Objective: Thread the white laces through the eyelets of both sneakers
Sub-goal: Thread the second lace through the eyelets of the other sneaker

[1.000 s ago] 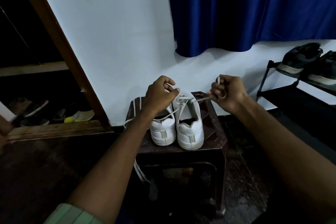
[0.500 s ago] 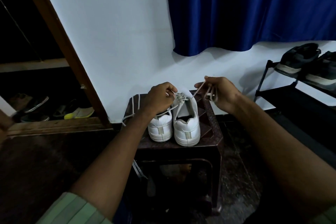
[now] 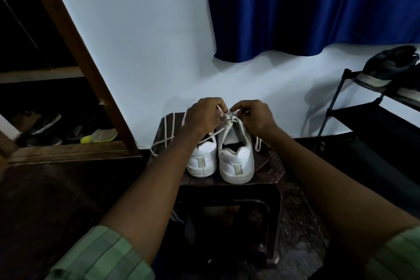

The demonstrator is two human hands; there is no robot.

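Both sneakers stand side by side on the worktop (image 3: 270,173), heels toward me, toes toward its far edge and the wall. I am working on the right sneaker (image 3: 236,161); its long axis runs straight away from me, so the eyelets climb toward my fingers along the tongue. My left hand (image 3: 204,116) and right hand (image 3: 254,116) meet over the top of its lacing, nearly touching, and the lace (image 3: 229,118) bunches between them — right at the fingertips, not beside them. Each hand's fingers are curled and seem to pinch a strand of it, though the pinch itself is too small to see plainly. The left sneaker (image 3: 202,161) sits under my left wrist; its lace (image 3: 169,129) trails loose toward the worktop's left edge, so I judge that shoe is still to do.
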